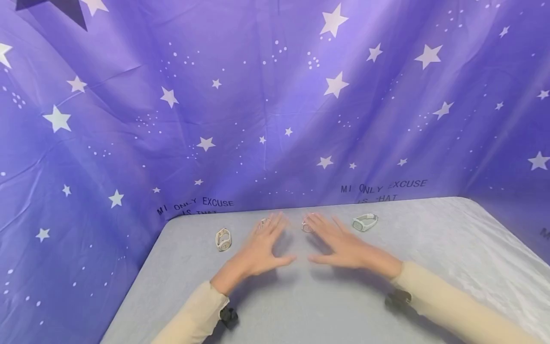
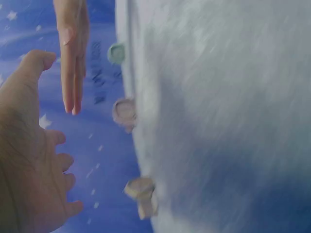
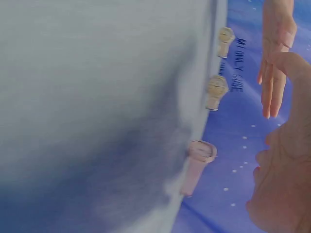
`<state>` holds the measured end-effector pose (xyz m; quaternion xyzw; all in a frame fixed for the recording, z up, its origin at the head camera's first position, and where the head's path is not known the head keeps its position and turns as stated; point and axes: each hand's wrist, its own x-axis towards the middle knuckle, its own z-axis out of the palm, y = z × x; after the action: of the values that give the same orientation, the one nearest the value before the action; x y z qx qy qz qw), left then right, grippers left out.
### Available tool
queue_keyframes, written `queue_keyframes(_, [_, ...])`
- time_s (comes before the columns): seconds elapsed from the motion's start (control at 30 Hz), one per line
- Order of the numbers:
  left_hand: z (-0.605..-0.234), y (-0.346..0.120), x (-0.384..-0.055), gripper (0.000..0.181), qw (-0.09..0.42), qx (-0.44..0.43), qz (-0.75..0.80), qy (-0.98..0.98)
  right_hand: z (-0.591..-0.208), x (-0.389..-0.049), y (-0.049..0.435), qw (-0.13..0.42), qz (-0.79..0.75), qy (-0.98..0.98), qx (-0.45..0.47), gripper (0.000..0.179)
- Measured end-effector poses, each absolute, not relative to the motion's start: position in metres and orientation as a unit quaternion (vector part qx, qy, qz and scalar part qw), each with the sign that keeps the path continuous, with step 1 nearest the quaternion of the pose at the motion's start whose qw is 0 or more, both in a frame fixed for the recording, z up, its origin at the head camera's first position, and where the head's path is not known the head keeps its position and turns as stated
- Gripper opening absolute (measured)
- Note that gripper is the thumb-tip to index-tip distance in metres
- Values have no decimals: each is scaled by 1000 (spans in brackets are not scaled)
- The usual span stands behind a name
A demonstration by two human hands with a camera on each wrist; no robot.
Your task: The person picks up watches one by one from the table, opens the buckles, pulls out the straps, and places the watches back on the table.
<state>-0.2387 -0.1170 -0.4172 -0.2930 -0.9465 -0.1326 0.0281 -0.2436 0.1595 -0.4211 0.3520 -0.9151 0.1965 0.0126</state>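
Observation:
Both hands hover over the grey cloth, fingers spread and nothing held, blurred in the head view. My left hand partly covers a small watch. Left of it stands a gold-toned watch with its band looped. Behind the fingertips of my right hand a pink watch shows in part. Farther right is a pale green watch. The right wrist view shows the pink watch nearest the right hand, with two gold-toned watches beyond. Neither hand visibly touches a watch.
The watches stand in a row near the far edge of the cloth-covered table. A purple curtain with white stars and black lettering hangs right behind that edge and along the sides. Dark wrist devices sit at both sleeves.

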Motion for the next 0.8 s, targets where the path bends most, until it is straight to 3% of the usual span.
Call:
queue_keyframes(0.57, [-387, -212, -254, 95, 159, -254, -154, -942, -379, -276, 75, 90, 215, -896, 378, 87])
queue_keyframes(0.8, [-387, -250, -257, 94, 173, -246, -140, -943, -371, -283, 46, 86, 204, -890, 398, 86])
